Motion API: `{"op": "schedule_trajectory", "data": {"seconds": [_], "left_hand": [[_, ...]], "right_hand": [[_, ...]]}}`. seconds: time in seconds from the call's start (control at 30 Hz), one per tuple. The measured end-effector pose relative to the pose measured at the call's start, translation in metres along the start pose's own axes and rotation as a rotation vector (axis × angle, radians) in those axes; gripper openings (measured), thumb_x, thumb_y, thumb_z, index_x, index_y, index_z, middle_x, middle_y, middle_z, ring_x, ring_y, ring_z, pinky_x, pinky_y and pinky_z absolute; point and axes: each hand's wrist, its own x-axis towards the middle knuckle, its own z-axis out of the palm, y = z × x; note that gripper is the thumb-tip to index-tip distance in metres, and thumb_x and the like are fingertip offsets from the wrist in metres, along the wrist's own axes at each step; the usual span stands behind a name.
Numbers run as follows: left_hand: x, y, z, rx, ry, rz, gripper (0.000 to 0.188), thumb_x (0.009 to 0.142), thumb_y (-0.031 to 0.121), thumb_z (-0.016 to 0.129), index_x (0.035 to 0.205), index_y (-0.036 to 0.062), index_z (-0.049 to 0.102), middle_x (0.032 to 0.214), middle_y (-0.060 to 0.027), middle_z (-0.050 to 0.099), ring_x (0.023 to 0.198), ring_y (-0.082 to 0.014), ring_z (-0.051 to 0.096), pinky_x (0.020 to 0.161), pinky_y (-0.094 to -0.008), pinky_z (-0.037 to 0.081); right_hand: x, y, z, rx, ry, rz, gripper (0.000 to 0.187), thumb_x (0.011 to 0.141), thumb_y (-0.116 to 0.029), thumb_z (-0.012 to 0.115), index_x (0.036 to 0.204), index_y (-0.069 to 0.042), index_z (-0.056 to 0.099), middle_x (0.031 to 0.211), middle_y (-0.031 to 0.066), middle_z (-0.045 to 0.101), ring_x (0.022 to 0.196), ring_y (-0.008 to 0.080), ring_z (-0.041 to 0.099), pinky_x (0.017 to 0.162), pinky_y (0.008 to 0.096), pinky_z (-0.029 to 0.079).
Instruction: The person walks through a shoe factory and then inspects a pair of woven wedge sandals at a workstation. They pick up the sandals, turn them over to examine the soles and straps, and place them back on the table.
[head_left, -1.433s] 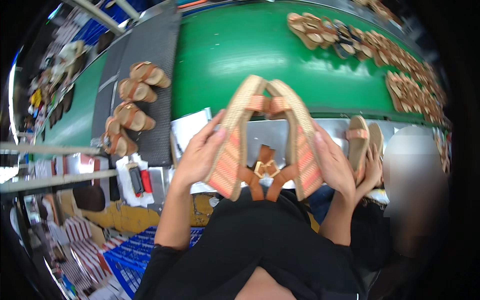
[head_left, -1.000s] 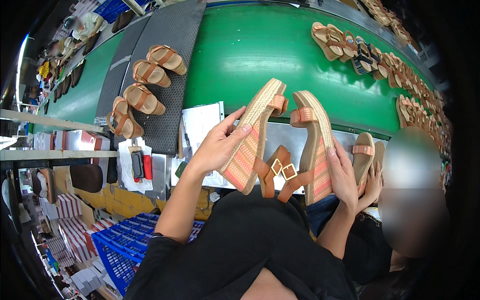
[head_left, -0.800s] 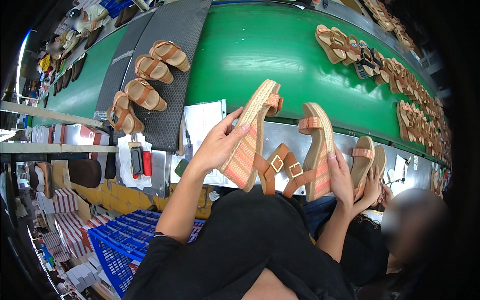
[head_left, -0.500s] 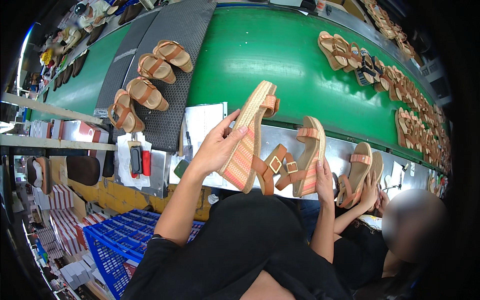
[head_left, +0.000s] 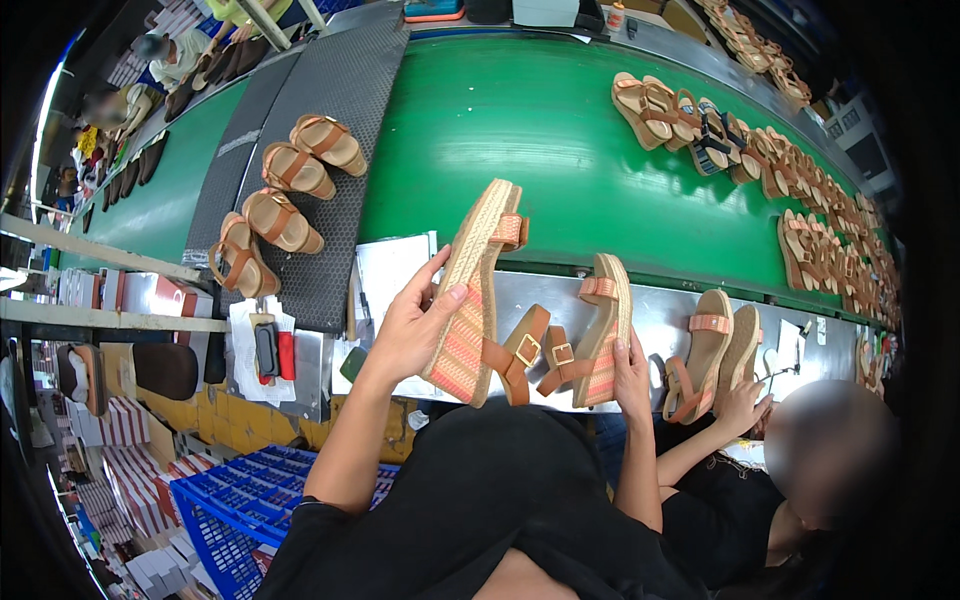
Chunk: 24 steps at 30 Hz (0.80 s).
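Note:
My left hand (head_left: pixel 412 325) is wrapped round the striped wedge heel of a sandal (head_left: pixel 462 345), its toe pointing away and its side turned up. The wedge has coral, orange and cream bands with a braided edge. In my right hand (head_left: pixel 630 378) is the matching sandal (head_left: pixel 604 330), gripped by the outer side of its wedge. Brown ankle straps (head_left: pixel 527 348) with square gold buckles hang between the two. Both sandals are held above the metal ledge (head_left: pixel 540 290), in front of my body.
A green conveyor belt (head_left: pixel 480 130) runs beyond the ledge, with rows of sandals (head_left: pixel 780 165) at the right. Several sandals (head_left: pixel 285 215) lie on a black mat. A co-worker (head_left: pixel 720 480) sits at my right by another sandal pair (head_left: pixel 708 350). A blue crate (head_left: pixel 235 500) stands lower left.
The view has shifted slightly, and both held sandals appear lower and further left. My grip on them looks the same. The co-worker's hand has come away from the sandals beside it.

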Motion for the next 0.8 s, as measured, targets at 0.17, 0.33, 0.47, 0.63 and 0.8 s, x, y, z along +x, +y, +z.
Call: {"op": "schedule_trajectory", "data": {"seconds": [0.17, 0.33, 0.47, 0.63, 0.8], "left_hand": [[0.006, 0.005, 0.005, -0.014, -0.004, -0.003, 0.06, 0.098, 0.025, 0.059, 0.148, 0.0004, 0.035, 0.097, -0.0054, 0.059, 0.083, -0.0091, 0.054, 0.078, -0.0252, 0.047], [-0.002, 0.011, 0.032, -0.128, 0.025, 0.01, 0.048, 0.101, 0.018, 0.053, 0.144, 0.0002, 0.04, 0.116, -0.0106, 0.06, 0.099, -0.0136, 0.059, 0.087, -0.0274, 0.048], [-0.008, -0.022, 0.029, -0.254, 0.009, 0.004, 0.041, 0.104, 0.025, 0.046, 0.136, 0.0007, 0.043, 0.121, -0.0105, 0.058, 0.108, -0.0162, 0.058, 0.093, -0.0312, 0.047], [-0.009, -0.029, 0.05, -0.488, 0.064, -0.03, 0.038, 0.104, 0.031, 0.044, 0.13, 0.0032, 0.044, 0.122, -0.0112, 0.055, 0.11, -0.0201, 0.059, 0.093, -0.0353, 0.049], [-0.006, -0.039, 0.056, -0.559, 0.127, -0.055, 0.04, 0.104, 0.032, 0.045, 0.132, 0.0042, 0.042, 0.124, -0.0118, 0.054, 0.112, -0.0211, 0.057, 0.094, -0.0371, 0.049]], "right_hand": [[0.006, 0.016, -0.007, -0.134, 0.002, 0.046, 0.056, 0.102, -0.029, 0.051, 0.148, -0.002, 0.035, 0.135, 0.0137, 0.054, 0.118, 0.0154, 0.052, 0.101, 0.0295, 0.042], [0.01, 0.075, -0.026, -0.355, 0.149, -0.074, 0.055, 0.099, -0.029, 0.051, 0.146, -0.003, 0.039, 0.132, 0.0219, 0.055, 0.125, 0.0295, 0.052, 0.106, 0.0375, 0.039], [-0.002, 0.034, -0.024, -0.697, 0.328, -0.132, 0.045, 0.095, -0.031, 0.056, 0.132, -0.006, 0.055, 0.101, 0.02, 0.059, 0.096, 0.0362, 0.058, 0.086, 0.0416, 0.048], [-0.026, -0.013, 0.001, -0.626, 0.462, -0.28, 0.037, 0.093, -0.022, 0.061, 0.125, -0.004, 0.059, 0.105, 0.0178, 0.06, 0.097, 0.034, 0.06, 0.085, 0.0402, 0.05], [-0.069, -0.054, 0.04, -0.382, 0.169, -0.311, 0.046, 0.095, -0.025, 0.061, 0.132, 0.0, 0.052, 0.116, 0.0174, 0.06, 0.104, 0.0285, 0.061, 0.088, 0.0364, 0.05]]}}
